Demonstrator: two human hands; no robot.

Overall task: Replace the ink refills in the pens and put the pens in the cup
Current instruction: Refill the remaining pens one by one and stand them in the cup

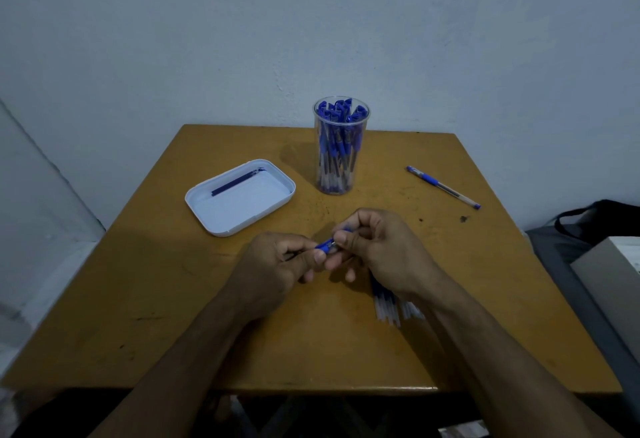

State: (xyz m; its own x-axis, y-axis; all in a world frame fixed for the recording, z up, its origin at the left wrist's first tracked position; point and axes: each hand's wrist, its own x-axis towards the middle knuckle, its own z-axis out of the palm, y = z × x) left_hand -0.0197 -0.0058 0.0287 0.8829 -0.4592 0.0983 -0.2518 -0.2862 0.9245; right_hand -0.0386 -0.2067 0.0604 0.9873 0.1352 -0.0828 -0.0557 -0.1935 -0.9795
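Together, left hand (277, 264) and right hand (377, 247) grip pen (325, 245).

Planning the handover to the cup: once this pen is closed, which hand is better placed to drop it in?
Probably the right hand: it grips the pen nearer the cup, which stands just ahead of it.

square ochre wooden table (207, 333) with scuffed top, plain pale blue-grey wall (173, 39) behind, dim light, grey cushioned seat (568, 285) at right
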